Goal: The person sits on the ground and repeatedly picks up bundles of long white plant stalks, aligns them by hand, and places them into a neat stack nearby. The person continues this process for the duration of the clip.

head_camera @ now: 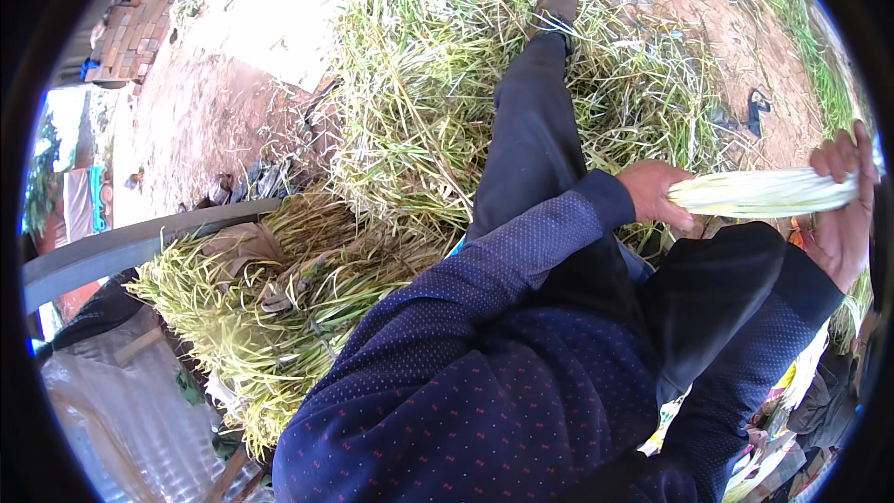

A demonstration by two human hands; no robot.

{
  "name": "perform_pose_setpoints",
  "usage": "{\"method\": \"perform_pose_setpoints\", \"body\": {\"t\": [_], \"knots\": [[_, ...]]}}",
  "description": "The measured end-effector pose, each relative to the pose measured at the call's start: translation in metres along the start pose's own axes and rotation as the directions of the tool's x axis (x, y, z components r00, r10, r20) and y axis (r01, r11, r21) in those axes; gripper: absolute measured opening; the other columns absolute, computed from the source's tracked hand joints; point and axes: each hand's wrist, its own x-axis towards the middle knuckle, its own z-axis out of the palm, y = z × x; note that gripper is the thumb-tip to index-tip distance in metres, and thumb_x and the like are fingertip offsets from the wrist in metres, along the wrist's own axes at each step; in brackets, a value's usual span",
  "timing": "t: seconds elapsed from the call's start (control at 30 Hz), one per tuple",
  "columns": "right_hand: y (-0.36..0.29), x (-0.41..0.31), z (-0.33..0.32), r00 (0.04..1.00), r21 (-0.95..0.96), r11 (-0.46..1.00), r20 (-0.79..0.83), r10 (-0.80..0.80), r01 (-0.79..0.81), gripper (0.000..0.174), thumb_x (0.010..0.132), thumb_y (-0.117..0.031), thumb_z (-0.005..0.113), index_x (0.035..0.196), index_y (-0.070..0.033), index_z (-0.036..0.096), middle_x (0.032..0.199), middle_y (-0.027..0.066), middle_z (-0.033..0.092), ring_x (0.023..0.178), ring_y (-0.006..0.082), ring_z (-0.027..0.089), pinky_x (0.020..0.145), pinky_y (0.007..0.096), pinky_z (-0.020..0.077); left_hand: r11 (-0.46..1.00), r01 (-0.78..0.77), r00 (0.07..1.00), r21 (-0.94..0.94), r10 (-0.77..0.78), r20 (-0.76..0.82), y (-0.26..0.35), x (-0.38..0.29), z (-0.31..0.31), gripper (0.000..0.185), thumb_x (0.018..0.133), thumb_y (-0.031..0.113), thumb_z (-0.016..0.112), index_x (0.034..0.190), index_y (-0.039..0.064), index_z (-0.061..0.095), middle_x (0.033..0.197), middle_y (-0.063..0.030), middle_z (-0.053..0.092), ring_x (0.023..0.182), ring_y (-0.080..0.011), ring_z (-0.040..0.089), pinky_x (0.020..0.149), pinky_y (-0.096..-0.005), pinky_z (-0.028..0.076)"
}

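My left hand [654, 193] grips one end of a bundle of pale, yellowish-white plant fibres [765, 193]. The bundle stretches sideways above my bent right knee. At its other end my right hand [844, 213] is around the strands, fingers raised and partly curled near the picture's rim. Part of that end is hidden by the fingers. My left leg [534, 126], in dark trousers, extends forward, and its brown shoe [557, 7] rests among cut green grass stalks [412, 84].
A stack of grass bundles [279, 321] lies at my left, beside a grey beam [150, 241]. Corrugated sheeting [133, 398] is at lower left. Bare soil [761, 49] with a dark strap [758, 112] lies ahead right. Pale strips and dark cloth [827, 398] lie at lower right.
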Motion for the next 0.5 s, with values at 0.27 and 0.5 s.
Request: {"method": "perform_pose_setpoints", "body": {"t": [0.27, 0.5], "knots": [[-0.005, 0.012, -0.001, 0.853, -0.302, 0.919, -0.380, -0.358, 0.252, 0.027, 0.102, -0.012, 0.057, 0.121, 0.007, 0.053, 0.084, 0.0020, 0.044, 0.074, 0.0120, 0.044, 0.074, 0.0302, 0.0415, 0.860, 0.343, 0.936, 0.379, -0.349, -0.055, -0.053, -0.004, -0.017, 0.093, 0.063, 0.026, 0.088, 0.144, 0.005, 0.047, 0.123, -0.0208, 0.066, 0.111, -0.0353, 0.065, 0.100, -0.0392, 0.049], [0.097, 0.018, 0.003, 0.917, -0.420, 0.902, -0.314, -0.248, 0.100, 0.030, 0.089, -0.017, 0.074, 0.112, 0.001, 0.068, 0.082, 0.0034, 0.063, 0.071, 0.0127, 0.060, 0.068, 0.0276, 0.0494, 0.976, 0.192, 0.968, 0.103, -0.171, -0.182, -0.050, -0.017, -0.049, 0.112, 0.073, 0.012, 0.086, 0.158, -0.001, 0.015, 0.165, -0.0195, 0.021, 0.148, -0.0280, 0.030, 0.119, -0.0334, 0.027]]}}
